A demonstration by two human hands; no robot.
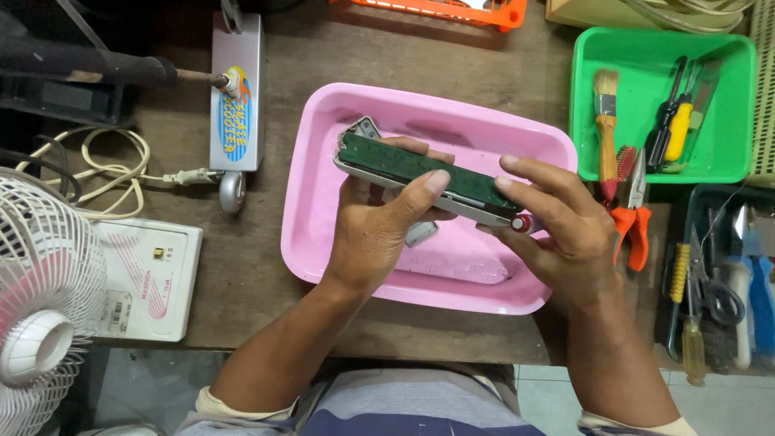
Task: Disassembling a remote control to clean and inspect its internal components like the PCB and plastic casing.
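Gripping opened remote [420, 173], both hands [379, 230] [565, 234], possibly above pink tray [323, 234].

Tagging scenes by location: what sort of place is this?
Likely a small repair bench. Both hands, left and right, hold an opened device with a green board showing over a pink tray. A green bin holds screwdrivers and a brush.

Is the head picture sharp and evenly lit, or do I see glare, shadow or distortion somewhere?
Head view: the left hand, the right hand and the green circuit board they hold are sharp; soft glare lies on the pink tray wall; the hands cast a faint shadow in the tray; the top left corner is dark; the white fan at the edge looks stretched.
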